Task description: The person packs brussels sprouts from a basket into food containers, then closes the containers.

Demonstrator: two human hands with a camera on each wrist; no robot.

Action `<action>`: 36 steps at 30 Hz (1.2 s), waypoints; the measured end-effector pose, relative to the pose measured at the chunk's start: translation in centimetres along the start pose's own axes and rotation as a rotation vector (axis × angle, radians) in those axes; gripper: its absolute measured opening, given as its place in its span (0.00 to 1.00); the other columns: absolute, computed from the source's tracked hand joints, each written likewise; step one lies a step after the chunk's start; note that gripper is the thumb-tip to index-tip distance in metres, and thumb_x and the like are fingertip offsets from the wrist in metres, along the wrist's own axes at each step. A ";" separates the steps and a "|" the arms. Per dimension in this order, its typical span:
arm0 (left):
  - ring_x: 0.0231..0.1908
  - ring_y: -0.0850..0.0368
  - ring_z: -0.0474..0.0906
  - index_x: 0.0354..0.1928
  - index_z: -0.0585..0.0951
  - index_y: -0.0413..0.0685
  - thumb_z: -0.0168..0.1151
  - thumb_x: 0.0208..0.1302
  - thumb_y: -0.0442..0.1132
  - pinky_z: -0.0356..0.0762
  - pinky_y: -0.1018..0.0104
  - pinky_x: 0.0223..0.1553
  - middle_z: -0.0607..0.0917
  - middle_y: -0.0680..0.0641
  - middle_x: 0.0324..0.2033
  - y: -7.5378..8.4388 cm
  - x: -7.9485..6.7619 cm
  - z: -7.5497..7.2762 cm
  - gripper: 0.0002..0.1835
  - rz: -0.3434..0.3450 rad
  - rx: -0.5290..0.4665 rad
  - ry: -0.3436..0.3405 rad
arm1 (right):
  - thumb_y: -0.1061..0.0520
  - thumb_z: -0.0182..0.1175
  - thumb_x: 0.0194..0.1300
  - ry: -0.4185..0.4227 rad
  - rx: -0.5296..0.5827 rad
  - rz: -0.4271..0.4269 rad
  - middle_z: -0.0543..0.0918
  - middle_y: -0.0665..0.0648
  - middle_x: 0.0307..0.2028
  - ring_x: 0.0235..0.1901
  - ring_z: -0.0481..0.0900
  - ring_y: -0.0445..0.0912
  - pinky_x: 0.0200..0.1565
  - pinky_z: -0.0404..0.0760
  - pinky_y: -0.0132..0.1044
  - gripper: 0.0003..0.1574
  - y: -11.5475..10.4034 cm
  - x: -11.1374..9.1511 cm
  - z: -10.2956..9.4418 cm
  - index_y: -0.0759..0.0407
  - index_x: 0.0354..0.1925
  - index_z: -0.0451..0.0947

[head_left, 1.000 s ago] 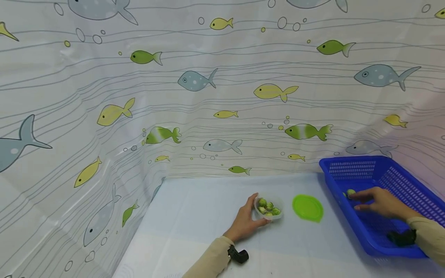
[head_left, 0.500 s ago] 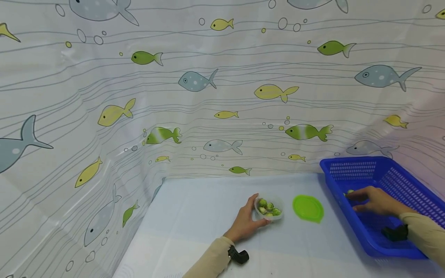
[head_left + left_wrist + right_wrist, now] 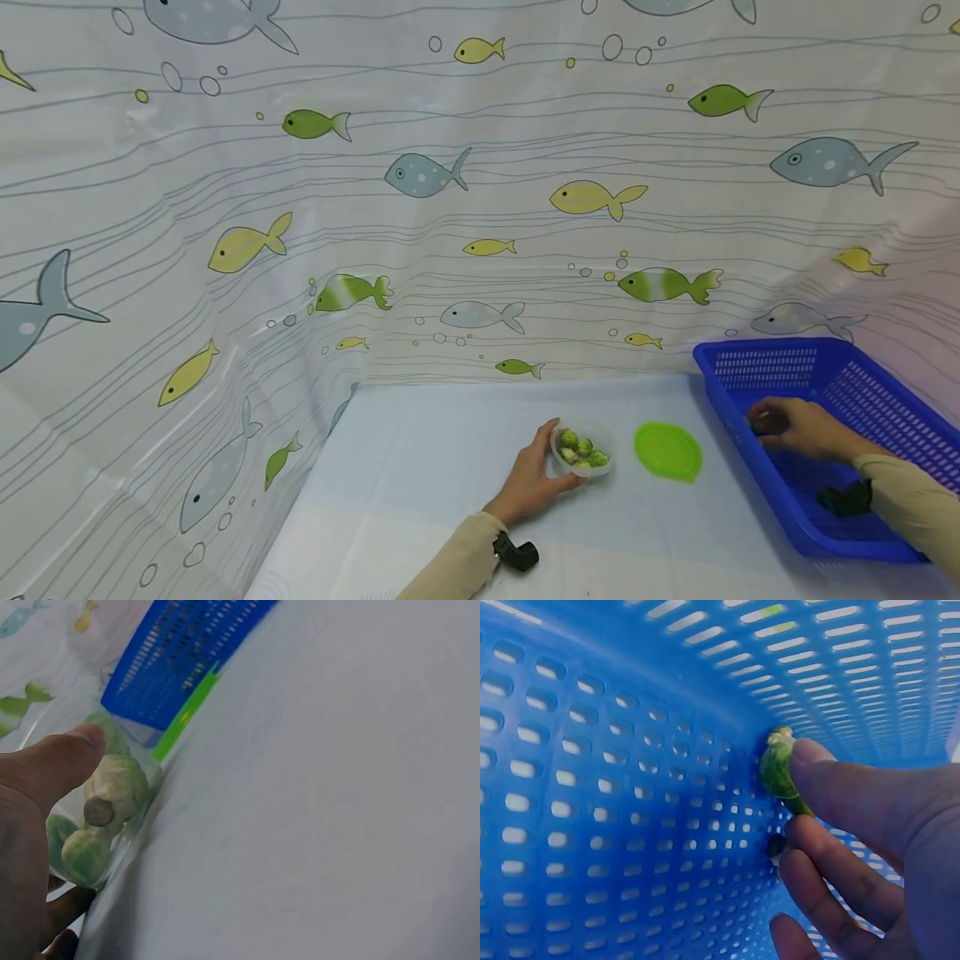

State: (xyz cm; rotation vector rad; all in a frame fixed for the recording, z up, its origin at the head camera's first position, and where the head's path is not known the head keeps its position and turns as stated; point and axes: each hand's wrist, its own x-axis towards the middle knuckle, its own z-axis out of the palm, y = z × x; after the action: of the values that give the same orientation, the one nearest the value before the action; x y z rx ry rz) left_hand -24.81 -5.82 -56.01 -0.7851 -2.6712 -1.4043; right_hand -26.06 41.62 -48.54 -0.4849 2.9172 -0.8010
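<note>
My left hand (image 3: 528, 483) holds a small clear plastic container (image 3: 610, 461) upright on the table, thumb on the near side and fingers round the far side. Several green Brussels sprouts (image 3: 118, 787) lie inside it. My right hand (image 3: 806, 427) is down in the blue basket (image 3: 765, 367), near its left wall. In the right wrist view its thumb and a finger pinch a Brussels sprout (image 3: 778, 769) close to the basket wall. A small dark thing (image 3: 777, 846) shows behind the fingers, too hidden to tell its kind.
A bright green lid (image 3: 667, 450) lies flat on the white table (image 3: 420, 467) between container and basket. Behind the table hangs a fish-print sheet (image 3: 480, 208), which also runs along the left side. The basket's raised rim stands between my right hand and the lid.
My right hand has moved slightly left in the basket, and its fingers have closed round a Brussels sprout. The left hand and container have stayed in place.
</note>
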 end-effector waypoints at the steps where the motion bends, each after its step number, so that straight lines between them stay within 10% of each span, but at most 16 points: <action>1: 0.74 0.49 0.71 0.82 0.58 0.47 0.78 0.62 0.55 0.70 0.49 0.75 0.76 0.42 0.73 0.0 0.0 0.0 0.54 -0.003 0.003 -0.001 | 0.60 0.75 0.61 -0.002 0.011 -0.006 0.90 0.67 0.47 0.46 0.89 0.60 0.44 0.89 0.45 0.29 0.0 0.1 0.0 0.72 0.57 0.79; 16: 0.74 0.51 0.71 0.83 0.58 0.50 0.78 0.61 0.56 0.70 0.49 0.75 0.77 0.45 0.73 -0.1 0.0 0.2 0.54 -0.016 -0.012 0.002 | 0.62 0.74 0.60 -0.016 -0.062 -0.018 0.89 0.51 0.36 0.34 0.83 0.38 0.35 0.83 0.34 0.25 -0.2 0.9 0.2 0.72 0.54 0.82; 36: 0.74 0.51 0.72 0.82 0.59 0.50 0.77 0.62 0.55 0.70 0.49 0.75 0.77 0.46 0.73 -0.3 0.1 0.2 0.53 0.002 -0.010 0.008 | 0.68 0.77 0.52 0.010 -0.027 -0.047 0.86 0.49 0.32 0.31 0.81 0.35 0.32 0.83 0.33 0.27 0.5 1.3 1.0 0.67 0.50 0.79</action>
State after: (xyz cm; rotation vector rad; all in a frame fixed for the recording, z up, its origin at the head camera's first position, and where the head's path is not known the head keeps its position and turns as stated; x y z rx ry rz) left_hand -24.96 -5.77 -56.32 -0.7800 -2.6591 -1.4178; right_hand -27.31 41.12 -49.62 -0.5556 2.9392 -0.7731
